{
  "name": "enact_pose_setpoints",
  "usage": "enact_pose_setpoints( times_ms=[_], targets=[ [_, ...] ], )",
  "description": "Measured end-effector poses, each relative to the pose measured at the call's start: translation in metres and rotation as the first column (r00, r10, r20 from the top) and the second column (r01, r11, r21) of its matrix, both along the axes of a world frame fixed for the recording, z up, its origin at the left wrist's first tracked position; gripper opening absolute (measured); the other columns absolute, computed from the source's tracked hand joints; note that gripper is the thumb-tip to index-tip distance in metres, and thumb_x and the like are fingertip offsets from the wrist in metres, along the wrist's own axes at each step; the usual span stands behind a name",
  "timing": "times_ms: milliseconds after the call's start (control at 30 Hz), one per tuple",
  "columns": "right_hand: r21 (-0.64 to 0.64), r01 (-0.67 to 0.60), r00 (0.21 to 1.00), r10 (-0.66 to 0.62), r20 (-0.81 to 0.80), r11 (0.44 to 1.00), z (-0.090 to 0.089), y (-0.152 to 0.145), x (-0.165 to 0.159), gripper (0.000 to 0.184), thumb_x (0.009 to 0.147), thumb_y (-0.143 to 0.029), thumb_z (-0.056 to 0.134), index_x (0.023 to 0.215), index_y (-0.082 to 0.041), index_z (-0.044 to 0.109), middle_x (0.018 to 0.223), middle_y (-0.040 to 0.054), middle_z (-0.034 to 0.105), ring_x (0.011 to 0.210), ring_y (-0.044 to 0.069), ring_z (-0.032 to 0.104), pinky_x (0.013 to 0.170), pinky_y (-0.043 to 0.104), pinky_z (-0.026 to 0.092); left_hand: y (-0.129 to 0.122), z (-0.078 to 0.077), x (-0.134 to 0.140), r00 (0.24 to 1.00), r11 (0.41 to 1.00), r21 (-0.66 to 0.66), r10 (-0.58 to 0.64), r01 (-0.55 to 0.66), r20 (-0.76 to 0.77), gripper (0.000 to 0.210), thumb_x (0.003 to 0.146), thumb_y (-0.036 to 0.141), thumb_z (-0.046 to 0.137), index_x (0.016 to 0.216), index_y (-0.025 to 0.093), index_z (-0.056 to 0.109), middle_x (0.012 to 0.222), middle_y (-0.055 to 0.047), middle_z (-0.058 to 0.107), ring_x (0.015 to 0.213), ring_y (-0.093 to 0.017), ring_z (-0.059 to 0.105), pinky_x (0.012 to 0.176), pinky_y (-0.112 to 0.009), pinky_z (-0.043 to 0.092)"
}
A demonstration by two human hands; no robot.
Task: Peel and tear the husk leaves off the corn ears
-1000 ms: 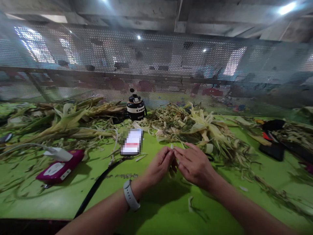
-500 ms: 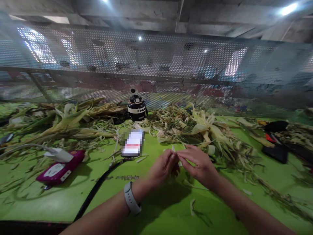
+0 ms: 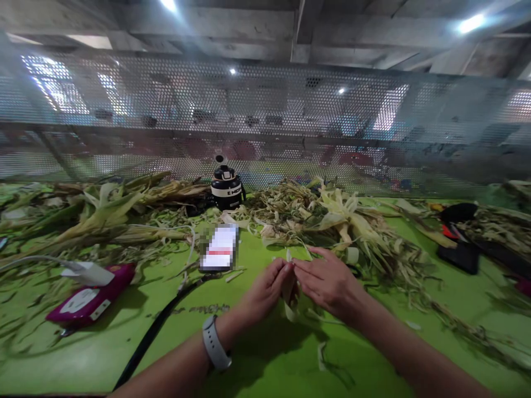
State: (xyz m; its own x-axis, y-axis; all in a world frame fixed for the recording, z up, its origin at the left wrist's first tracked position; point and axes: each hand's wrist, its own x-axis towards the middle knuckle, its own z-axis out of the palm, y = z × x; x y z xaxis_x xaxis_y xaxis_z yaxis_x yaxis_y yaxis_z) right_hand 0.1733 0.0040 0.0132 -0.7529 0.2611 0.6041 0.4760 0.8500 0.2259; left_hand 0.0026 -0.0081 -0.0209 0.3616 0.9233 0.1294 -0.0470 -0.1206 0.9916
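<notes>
My left hand [image 3: 267,287], with a pale watch band [image 3: 215,345] at its wrist, has its fingers curled round a pale corn husk strip [image 3: 289,313]. One end of the strip pokes up above the fingertips and the other hangs below. Against it from the right, my right hand [image 3: 329,282] presses its thumb and forefinger to the same strip; its other fingers reach forward. The fingertips of both hands meet, hiding the middle of the strip. Just beyond them lies a heap of dry corn husks [image 3: 344,218] on the green table [image 3: 174,354].
A phone [image 3: 221,247] with a lit screen lies left of my hands, near a black strap [image 3: 155,326]. Farther left is a magenta power strip [image 3: 89,298] with a white plug. A black bottle [image 3: 227,190] stands before the perforated metal screen [image 3: 265,121]. More husks [image 3: 103,213] lie at left.
The husk strip's lower end now hangs visibly below my fingers. My right hand has closed in nearer to the left. The whole view has shifted slightly.
</notes>
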Motion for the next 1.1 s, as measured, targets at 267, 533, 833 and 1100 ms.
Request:
enact_pose_setpoints(
  times_ms=[267, 533, 833, 1100],
  targets=[
    [-0.274, -0.040, 0.976, -0.021, -0.218, 0.961, -0.005, 0.001, 0.000, 0.020, 0.086, -0.016, 0.050, 0.100, -0.015, 0.065, 0.096, 0.0080, 0.073, 0.084, 0.017, 0.067, 0.082, 0.036, 0.051, -0.002, 0.003, -0.002, 0.996, 0.996, 0.091, 0.032, -0.025, -0.079, 0.031, 0.090, 0.047, 0.039, 0.078, 0.019, 0.044, 0.066, 0.001, 0.049, 0.058, -0.011, 0.047, 0.058, -0.026, 0.042],
    [-0.291, -0.028, 0.979, -0.033, -0.200, 0.956, -0.010, 0.006, 0.001, 0.020, 0.090, -0.016, 0.048, 0.101, -0.017, 0.065, 0.093, 0.0063, 0.073, 0.083, 0.016, 0.067, 0.086, 0.036, 0.049, -0.002, 0.008, -0.001, 0.995, 0.994, 0.098, 0.049, -0.041, -0.084, 0.033, 0.090, 0.049, 0.038, 0.075, 0.020, 0.043, 0.058, 0.002, 0.050, 0.052, -0.011, 0.047, 0.055, -0.025, 0.040],
    [-0.276, -0.048, 0.986, 0.002, -0.166, 0.960, -0.010, 0.006, 0.002, 0.019, 0.091, -0.016, 0.046, 0.101, -0.017, 0.063, 0.093, 0.0069, 0.073, 0.082, 0.016, 0.068, 0.089, 0.041, 0.047, 0.000, 0.009, -0.003, 0.999, 0.994, -0.109, -0.030, 0.027, -0.029, 0.041, 0.084, 0.057, 0.043, 0.076, 0.017, 0.048, 0.066, 0.000, 0.053, 0.057, -0.011, 0.049, 0.055, -0.025, 0.041],
    [-0.199, -0.074, 0.996, 0.062, -0.065, 0.977, -0.002, 0.006, 0.007, 0.024, 0.089, -0.015, 0.046, 0.106, -0.015, 0.062, 0.103, 0.0103, 0.071, 0.091, 0.018, 0.067, 0.092, 0.045, 0.044, -0.001, 0.005, -0.002, 0.999, 0.988, -0.151, 0.031, -0.025, 0.037, 0.044, 0.076, 0.061, 0.052, 0.079, 0.018, 0.048, 0.069, 0.003, 0.045, 0.059, -0.009, 0.046, 0.051, -0.021, 0.041]
  ],
)
